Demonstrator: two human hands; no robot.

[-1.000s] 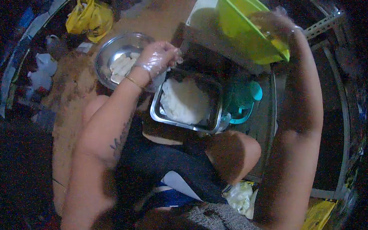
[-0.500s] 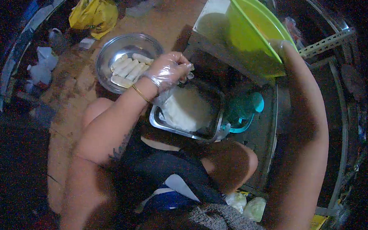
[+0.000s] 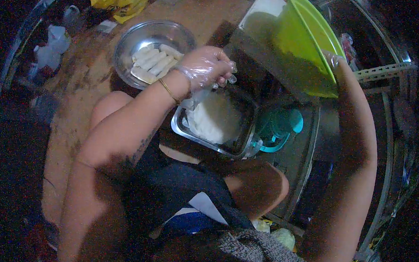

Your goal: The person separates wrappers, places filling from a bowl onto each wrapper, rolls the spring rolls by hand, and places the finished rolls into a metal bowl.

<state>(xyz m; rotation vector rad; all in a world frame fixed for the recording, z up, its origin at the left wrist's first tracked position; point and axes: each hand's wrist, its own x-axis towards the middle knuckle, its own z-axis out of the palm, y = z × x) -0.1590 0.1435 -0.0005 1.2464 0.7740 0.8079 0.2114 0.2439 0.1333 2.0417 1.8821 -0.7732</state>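
**Spill and contact risk across a wide reach**

Your gloved left grip [image 3: 206, 68] hangs over the far edge of the steel tray [image 3: 204, 142], fingers curled; whether they close on anything cannot be told. The white mass [image 3: 210, 119] lies below it in the tray; white rolls [image 3: 151, 63] sit left of it in a round bowl [image 3: 124, 47]. Your right grip [image 3: 335, 61] is at the green basin [image 3: 300, 60], closure hidden. Pulling that rim could tip the basin; a dropped left wrist could brush the rolls.

Dim lighting, grainy dark margins, wide-angle curvature at edges, heavy shadow along right arm [image 3: 351, 168], highlights on metal bowl [image 3: 164, 31].
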